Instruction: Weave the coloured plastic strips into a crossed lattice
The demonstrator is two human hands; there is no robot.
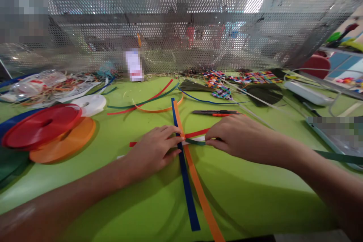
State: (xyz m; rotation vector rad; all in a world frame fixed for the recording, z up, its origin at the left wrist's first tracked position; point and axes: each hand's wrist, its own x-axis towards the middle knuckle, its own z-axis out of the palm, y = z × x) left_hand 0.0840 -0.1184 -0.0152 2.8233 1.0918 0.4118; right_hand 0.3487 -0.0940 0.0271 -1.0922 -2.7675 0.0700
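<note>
Flat coloured strips cross on the green table in front of me. A blue strip (187,193) and an orange strip (198,189) run lengthwise, side by side at the crossing. Across them lie a red strip (196,133) and a white strip (200,139). My left hand (157,145) presses its fingertips onto the crossing, holding the blue strip down. To the right, my right hand (231,134) pinches a green strip (195,142) between thumb and fingers; its short end reaches the crossing, and a long length (337,157) shows beyond my forearm.
A utility knife (215,112) lies behind my right hand. Rolls of red (42,126), orange (65,141) and white strip (92,104) are at left. Loose strips, woven colourful pieces (217,83), a plastic bottle (42,83) and a phone (134,66) line the back, before a perforated metal panel (170,19).
</note>
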